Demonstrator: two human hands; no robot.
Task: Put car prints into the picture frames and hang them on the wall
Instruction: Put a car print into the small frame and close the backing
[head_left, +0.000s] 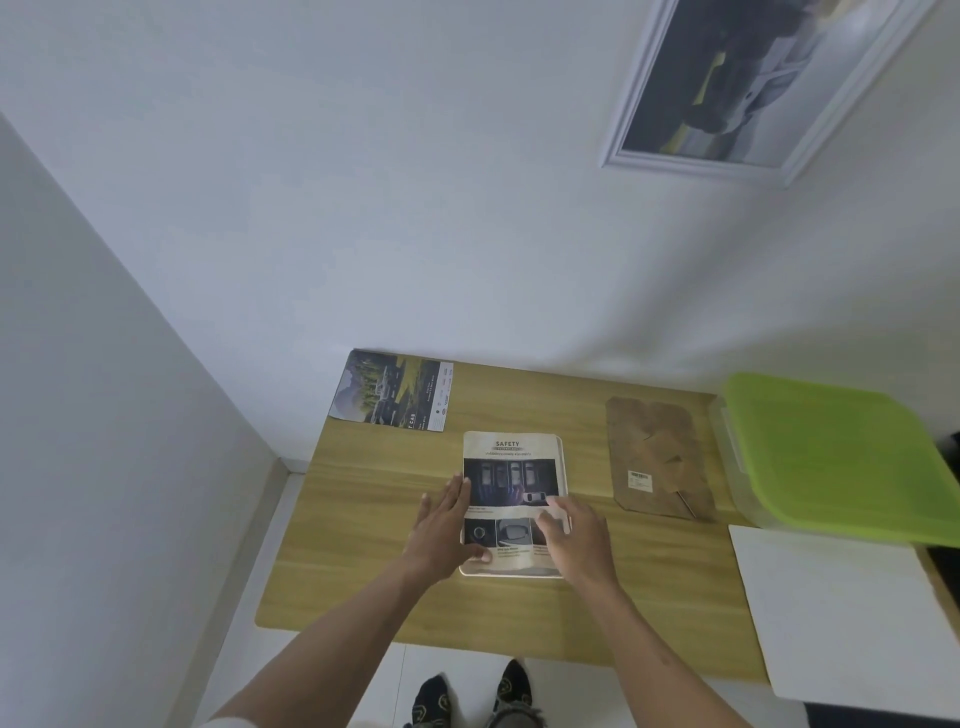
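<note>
A car print headed SAFETY (511, 467) lies on a white picture frame (559, 447) in the middle of the wooden table (363, 519). My left hand (444, 525) rests flat on the print's left edge with straight fingers, thumb on the lower part. My right hand (574, 535) presses on the print's lower right with fingers extended. A second car print (395, 392) lies at the table's far left corner. A white-framed car picture (753, 83) hangs on the wall at upper right.
A brown frame backing board (657, 460) lies right of the frame. A clear box with a green lid (831, 447) stands at the far right. A white sheet (841, 613) covers the table's near right corner. A wall stands at the left.
</note>
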